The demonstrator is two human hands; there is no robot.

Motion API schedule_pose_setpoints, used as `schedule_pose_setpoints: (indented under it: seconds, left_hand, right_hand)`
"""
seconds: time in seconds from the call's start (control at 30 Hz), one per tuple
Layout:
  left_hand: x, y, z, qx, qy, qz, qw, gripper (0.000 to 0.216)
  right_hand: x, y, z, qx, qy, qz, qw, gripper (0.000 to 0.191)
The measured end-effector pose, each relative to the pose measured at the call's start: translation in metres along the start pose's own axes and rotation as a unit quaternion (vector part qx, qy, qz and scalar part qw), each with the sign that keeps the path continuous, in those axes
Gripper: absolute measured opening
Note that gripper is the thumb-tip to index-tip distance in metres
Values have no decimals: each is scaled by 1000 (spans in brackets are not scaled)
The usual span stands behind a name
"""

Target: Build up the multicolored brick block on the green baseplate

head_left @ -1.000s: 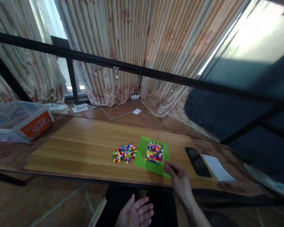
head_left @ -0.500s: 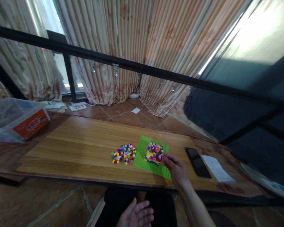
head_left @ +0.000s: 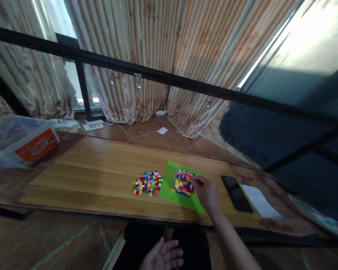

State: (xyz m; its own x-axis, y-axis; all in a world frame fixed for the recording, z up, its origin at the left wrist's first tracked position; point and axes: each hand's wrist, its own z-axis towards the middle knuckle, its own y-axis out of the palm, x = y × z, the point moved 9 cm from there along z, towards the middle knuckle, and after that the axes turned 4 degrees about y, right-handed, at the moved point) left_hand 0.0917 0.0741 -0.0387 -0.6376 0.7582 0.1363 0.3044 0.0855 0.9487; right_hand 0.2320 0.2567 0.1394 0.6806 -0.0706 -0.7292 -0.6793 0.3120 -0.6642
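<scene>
A green baseplate [head_left: 171,191] lies on the wooden table [head_left: 101,172]. On it stands a square block of many-coloured small bricks [head_left: 181,182]. My right hand [head_left: 206,193] reaches over the plate's right side, its fingers pinched together at the block's right edge; what they hold is too small to see. To the left of the plate lies a loose heap of coloured bricks [head_left: 148,183]. My left hand [head_left: 163,257] rests low over my lap, below the table edge, fingers stretched out and holding nothing.
A black phone [head_left: 236,193] and a white sheet of paper [head_left: 259,202] lie right of the plate. A clear plastic box with an orange label [head_left: 22,144] stands at the far left. Curtains and a black rail lie beyond the table.
My right hand has moved up and left from the plate's near right corner onto the right edge of the brick block. The left hand has stayed over my lap.
</scene>
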Motion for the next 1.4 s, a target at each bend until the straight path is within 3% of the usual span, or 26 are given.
schedule_pose_setpoints:
  seconds: [0.23,0.63,0.97,1.1,1.23,1.4]
  left_hand:
    - [-3,-6,1,23,1,22,1000,51]
    - [-4,-7,2,23,11,32,999,51]
    - [-6,-8,3,23,7,34,999,48]
    - [-5,-9,4,24,12,37,999,48]
    - [-7,-14,5,36,11,34,999,49]
    - [-5,-19,10,37,6,55,998,50]
  right_hand:
    - [-1,5,2,15,-11,-58,998,26]
    - [19,-1,0,24,38,44,998,28]
    - [42,-1,8,86,90,57,991,50]
    - [49,13,7,61,123,143,980,58]
    - [56,30,2,31,181,263,947,61]
    - [58,39,4,23,188,328,926,58]
